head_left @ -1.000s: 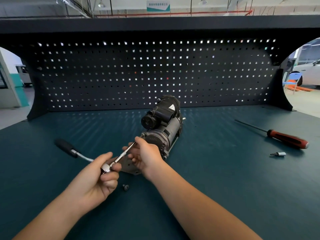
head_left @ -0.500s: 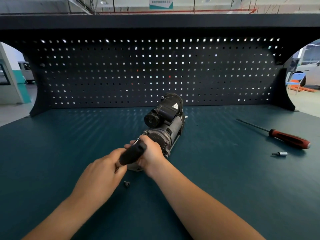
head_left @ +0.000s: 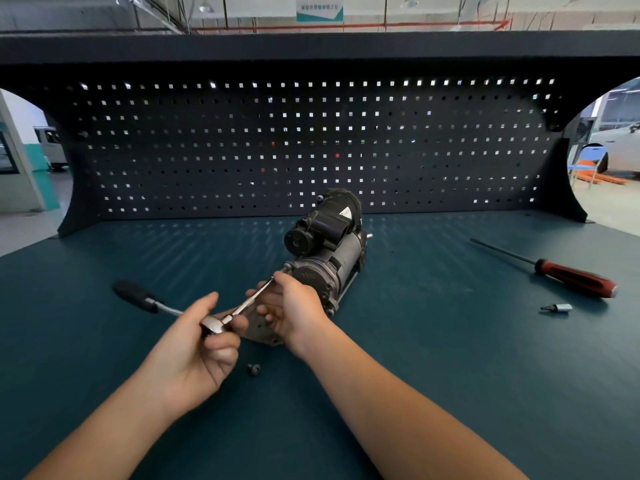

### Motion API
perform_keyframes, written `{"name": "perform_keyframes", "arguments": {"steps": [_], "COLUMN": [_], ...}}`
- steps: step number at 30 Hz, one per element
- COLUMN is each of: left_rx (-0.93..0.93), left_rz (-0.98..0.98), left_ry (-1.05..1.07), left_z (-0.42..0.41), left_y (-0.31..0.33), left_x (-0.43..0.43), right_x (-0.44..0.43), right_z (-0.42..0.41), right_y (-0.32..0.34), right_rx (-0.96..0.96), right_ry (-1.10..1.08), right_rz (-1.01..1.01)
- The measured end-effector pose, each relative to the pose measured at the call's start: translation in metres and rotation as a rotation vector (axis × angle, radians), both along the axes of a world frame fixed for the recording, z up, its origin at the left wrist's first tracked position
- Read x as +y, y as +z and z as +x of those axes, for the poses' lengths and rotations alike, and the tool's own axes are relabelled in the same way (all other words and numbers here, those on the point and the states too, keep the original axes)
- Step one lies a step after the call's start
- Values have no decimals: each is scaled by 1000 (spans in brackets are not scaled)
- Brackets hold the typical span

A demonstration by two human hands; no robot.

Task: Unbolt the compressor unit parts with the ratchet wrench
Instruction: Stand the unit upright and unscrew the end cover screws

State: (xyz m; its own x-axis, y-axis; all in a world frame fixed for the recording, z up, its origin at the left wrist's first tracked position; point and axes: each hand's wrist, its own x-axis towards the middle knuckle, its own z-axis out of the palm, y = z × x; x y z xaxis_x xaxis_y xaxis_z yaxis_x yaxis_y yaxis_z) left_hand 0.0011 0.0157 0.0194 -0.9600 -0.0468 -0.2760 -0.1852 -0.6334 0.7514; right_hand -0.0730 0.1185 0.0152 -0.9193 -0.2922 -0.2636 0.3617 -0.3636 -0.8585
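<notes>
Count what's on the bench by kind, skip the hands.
compressor unit: 1
ratchet wrench: 1
screwdriver: 1
bit socket: 1
loose bolt: 1
Total: 5

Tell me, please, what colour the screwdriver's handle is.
Screwdriver handle: red and black, head view.

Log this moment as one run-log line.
left hand: grips ratchet wrench head | right hand: holds compressor unit | loose bolt: on bench
</notes>
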Motion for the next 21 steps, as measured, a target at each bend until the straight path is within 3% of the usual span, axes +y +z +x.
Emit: {"name": "perform_keyframes", "arguments": {"steps": [3,7,14,17,21], "left_rx": [-12,76,146,252,410], "left_rz": [29,-286,-582,-867,-1572], "left_ry": [-38,-19,51,129,182], "left_z": [1,-1,0,-2,3], "left_y": [-2,-5,-3,-6,-13], "left_x": [-2,-2,-2,0,-1], "right_x": [0,2,1,0,-1], "right_z": [-1,-2,-1,0,-1], "right_y": [-1,-3,-4,-4,-5], "right_rx": [16,66,123,112,52], "right_ry": [-1,-12,-39,-41,-24], "right_rz": [11,46,86,80,40]}}
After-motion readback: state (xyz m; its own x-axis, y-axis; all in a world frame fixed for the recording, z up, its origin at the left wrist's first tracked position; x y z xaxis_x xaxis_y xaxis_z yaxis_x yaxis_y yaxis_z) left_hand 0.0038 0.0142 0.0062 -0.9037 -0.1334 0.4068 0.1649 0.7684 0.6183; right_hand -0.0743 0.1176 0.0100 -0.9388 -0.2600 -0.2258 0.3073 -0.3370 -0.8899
